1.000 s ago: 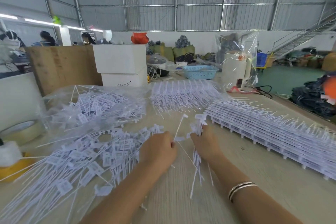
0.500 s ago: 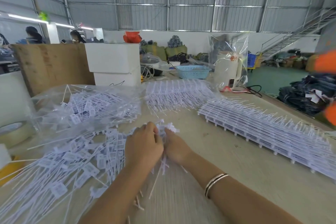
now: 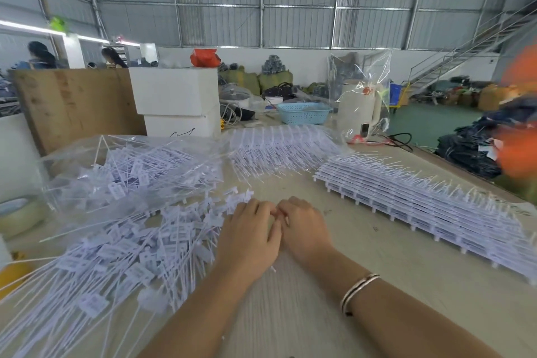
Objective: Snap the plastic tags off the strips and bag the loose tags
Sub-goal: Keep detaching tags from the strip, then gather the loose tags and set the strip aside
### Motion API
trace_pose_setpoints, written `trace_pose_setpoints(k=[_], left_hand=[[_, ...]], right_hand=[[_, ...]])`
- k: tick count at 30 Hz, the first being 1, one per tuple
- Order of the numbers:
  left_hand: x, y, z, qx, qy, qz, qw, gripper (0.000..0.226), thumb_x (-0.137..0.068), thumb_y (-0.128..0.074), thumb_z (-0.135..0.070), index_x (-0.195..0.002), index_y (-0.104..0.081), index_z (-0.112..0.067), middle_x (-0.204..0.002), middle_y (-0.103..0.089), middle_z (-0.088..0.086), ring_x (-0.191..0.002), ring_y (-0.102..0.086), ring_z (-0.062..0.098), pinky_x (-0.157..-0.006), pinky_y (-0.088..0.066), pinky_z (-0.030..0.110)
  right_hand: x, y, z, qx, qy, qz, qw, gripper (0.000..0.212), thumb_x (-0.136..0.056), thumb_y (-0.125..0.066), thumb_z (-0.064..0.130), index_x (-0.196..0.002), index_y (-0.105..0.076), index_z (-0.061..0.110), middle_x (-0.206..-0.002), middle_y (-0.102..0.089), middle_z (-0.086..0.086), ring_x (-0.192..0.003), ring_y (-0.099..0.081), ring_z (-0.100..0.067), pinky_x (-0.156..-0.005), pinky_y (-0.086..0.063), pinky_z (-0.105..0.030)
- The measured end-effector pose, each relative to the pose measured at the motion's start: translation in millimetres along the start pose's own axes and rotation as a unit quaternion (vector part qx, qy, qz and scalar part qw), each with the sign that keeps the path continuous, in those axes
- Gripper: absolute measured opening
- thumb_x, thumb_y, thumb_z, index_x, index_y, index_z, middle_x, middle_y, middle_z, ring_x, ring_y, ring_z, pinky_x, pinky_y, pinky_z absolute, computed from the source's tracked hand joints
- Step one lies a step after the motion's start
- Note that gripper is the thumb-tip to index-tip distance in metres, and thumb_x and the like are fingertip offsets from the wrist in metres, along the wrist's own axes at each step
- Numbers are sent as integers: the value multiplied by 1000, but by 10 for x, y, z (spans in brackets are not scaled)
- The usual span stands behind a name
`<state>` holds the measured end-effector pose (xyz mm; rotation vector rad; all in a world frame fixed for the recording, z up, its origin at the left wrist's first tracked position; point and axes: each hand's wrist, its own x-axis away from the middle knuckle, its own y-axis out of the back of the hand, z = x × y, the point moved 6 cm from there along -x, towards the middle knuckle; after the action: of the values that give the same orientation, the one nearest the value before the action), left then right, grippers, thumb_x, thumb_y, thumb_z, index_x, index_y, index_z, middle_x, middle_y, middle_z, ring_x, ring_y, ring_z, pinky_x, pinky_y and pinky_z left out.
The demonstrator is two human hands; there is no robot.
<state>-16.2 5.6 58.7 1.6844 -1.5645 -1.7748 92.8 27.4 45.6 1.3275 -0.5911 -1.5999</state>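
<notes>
Left hand [image 3: 247, 238] and right hand [image 3: 305, 229] pressed together knuckle to knuckle, fingers curled down on the table [image 3: 377, 285]; what they hold is hidden, can't tell. Loose tags [image 3: 122, 250] heaped just left of the hands, touching the left one. Stacked strips [image 3: 421, 206] lie apart to the right. Bagged tags [image 3: 130, 171] beyond-left.

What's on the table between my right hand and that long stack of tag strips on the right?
In the head view, nothing: only bare table lies between the right hand and the stack of tag strips.
</notes>
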Motion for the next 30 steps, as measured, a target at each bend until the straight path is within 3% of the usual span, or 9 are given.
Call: trace_pose_setpoints(k=[6,10,16,24,28,30], left_hand=[[-31,-195,-266,-35,-93,89,991,25,-95,-38,-31,-111,-55,-25,-113,-55,-11,-111,-42,11,-91,-36,27],[-49,-356,-418,-49,-96,157,982,22,-95,-38,-28,-106,-56,-21,-108,-57,-6,-107,-45,15,-90,-39,33],[-182,-617,-543,41,7,246,968,13,-91,-46,-26,-94,-56,-20,-101,-60,-1,-92,-55,19,-76,-46,31],[-364,-957,-628,143,68,253,954,16,-87,-49,-28,-87,-62,-19,-94,-65,-2,-91,-60,19,-76,-46,30],[-490,-1058,-569,252,139,255,923,17,-87,-55,-26,-71,-60,-23,-71,-59,-12,-74,-56,11,-63,-40,22],[-531,-1096,-576,319,173,242,900,19,-88,-56,-21,-70,-60,-23,-68,-61,-12,-69,-55,10,-63,-41,22]], right_hand=[[108,139,-900,64,-126,48,989,26,-93,-42,23,-106,-64,19,-114,-58,-2,-109,-50,-23,-94,-41,-34],[97,245,-1231,147,-134,61,978,32,-96,-40,26,-119,-60,17,-129,-47,-6,-121,-41,-26,-102,-35,-38],[-73,342,-1344,280,-76,50,956,34,-91,-43,9,-123,-54,13,-127,-48,-9,-117,-44,-29,-97,-34,-37],[-334,361,-1494,349,-64,29,935,29,-93,-37,5,-118,-52,7,-118,-57,-12,-110,-53,-30,-91,-39,-35],[-385,359,-1549,375,-53,61,923,28,-93,-39,2,-114,-57,4,-117,-57,-14,-111,-54,-32,-94,-40,-37],[-362,396,-1471,383,-35,40,922,23,-91,-45,6,-108,-61,7,-108,-62,-11,-103,-59,-30,-89,-43,-36]])
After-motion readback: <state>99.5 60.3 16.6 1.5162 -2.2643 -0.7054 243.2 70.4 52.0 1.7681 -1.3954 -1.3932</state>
